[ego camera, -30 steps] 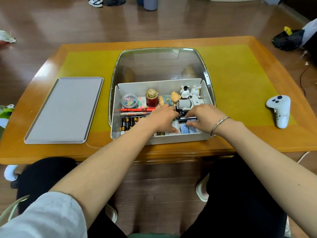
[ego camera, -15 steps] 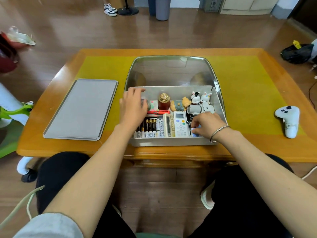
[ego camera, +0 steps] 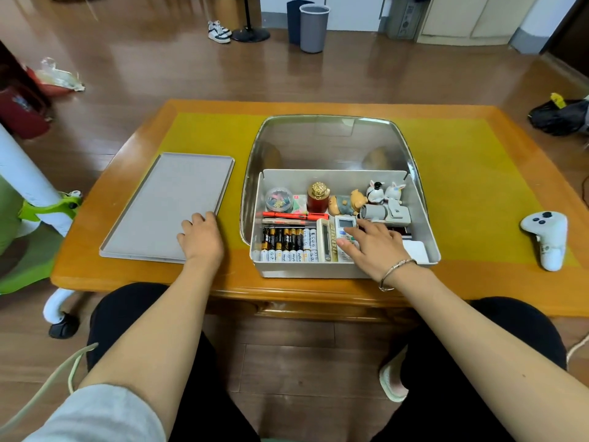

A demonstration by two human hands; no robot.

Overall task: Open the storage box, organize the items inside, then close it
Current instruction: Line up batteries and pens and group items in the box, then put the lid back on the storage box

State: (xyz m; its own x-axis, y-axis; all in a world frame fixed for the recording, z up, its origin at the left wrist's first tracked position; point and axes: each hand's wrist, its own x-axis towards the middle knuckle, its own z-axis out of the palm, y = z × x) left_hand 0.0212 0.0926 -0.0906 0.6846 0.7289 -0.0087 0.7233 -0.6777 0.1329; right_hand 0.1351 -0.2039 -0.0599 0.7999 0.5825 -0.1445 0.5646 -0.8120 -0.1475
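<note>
- Head view — the open white plastic storage box [ego camera: 345,270] sits on the yellow mat [ego camera: 471,173] of the orange wooden table [ego camera: 318,298], near the table's front edge; a clear domed cover [ego camera: 328,141] stands behind and around it.
- The flat grey rectangular lid [ego camera: 159,199] lies on the table to the left of the box, apart from it.
- The left hand [ego camera: 200,239] rests on the lid's near right corner, fingers loosely spread and flat, gripping nothing.
- The right hand [ego camera: 371,244] reaches into the box, fingers straight and spread, fingertips touching the white remote control [ego camera: 345,229]; a silver bracelet [ego camera: 393,273] circles the wrist.
- Inside the box: a row of batteries [ego camera: 288,245] at front left, a red pen [ego camera: 294,215] lying crosswise behind them, a round clear tub of coloured clips [ego camera: 279,199], a dark red jar with a gold cap [ego camera: 318,196] and small animal figurines [ego camera: 384,193] along the back.
- A white game controller [ego camera: 546,239] lies on the mat, well to the right of the box.
</note>
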